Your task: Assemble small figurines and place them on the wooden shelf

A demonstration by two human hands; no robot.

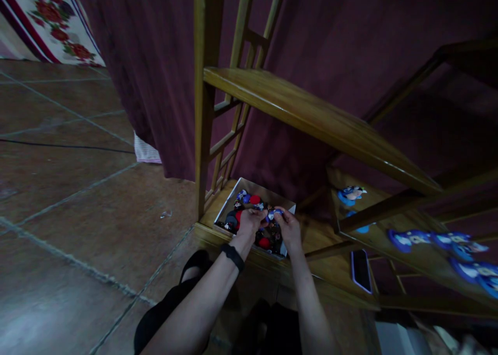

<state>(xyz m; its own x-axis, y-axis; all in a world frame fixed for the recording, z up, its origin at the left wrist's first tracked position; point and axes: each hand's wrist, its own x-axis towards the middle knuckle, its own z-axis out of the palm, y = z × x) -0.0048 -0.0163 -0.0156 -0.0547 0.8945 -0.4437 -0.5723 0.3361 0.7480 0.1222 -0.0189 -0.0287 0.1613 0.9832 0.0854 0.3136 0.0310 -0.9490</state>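
Figurine [271, 215] in both hands [251, 221] [289, 226], any lettering illegible

The single view comes from a camera on the person's head, looking forward and steeply down. Both forearms [218, 277] enter from the bottom edge, and the left hand [250, 222] and right hand [288, 226] fall just below the centre, over a box [272, 196]. The wide view takes in floor [78, 199] leftward, curtain [136, 59] ahead and a slanting shelf [311, 116] rightward.
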